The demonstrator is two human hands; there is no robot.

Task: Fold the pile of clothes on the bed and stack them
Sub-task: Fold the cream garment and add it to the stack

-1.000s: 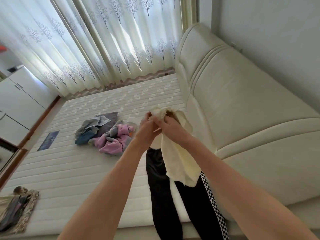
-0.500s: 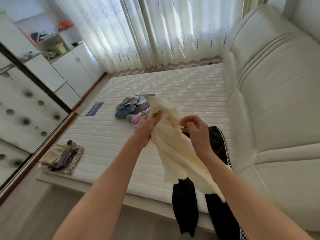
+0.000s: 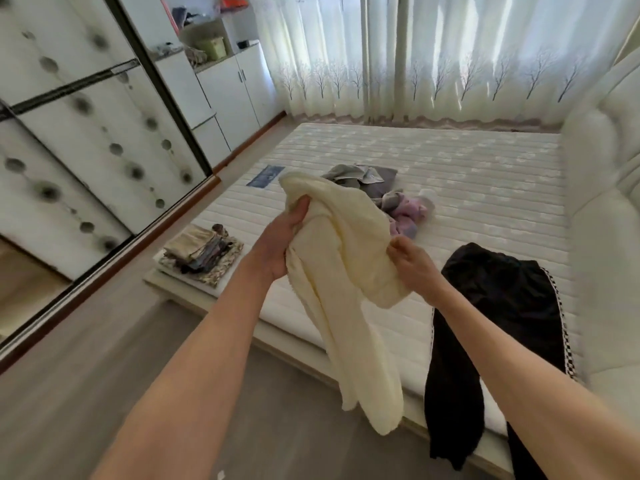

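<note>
No text, brand, number or sign can be read anywhere. The blue label (image 3: 266, 176) on the mattress (image 3: 478, 188) near its far left edge is too blurred to make out, and the clothes show no legible print.
</note>
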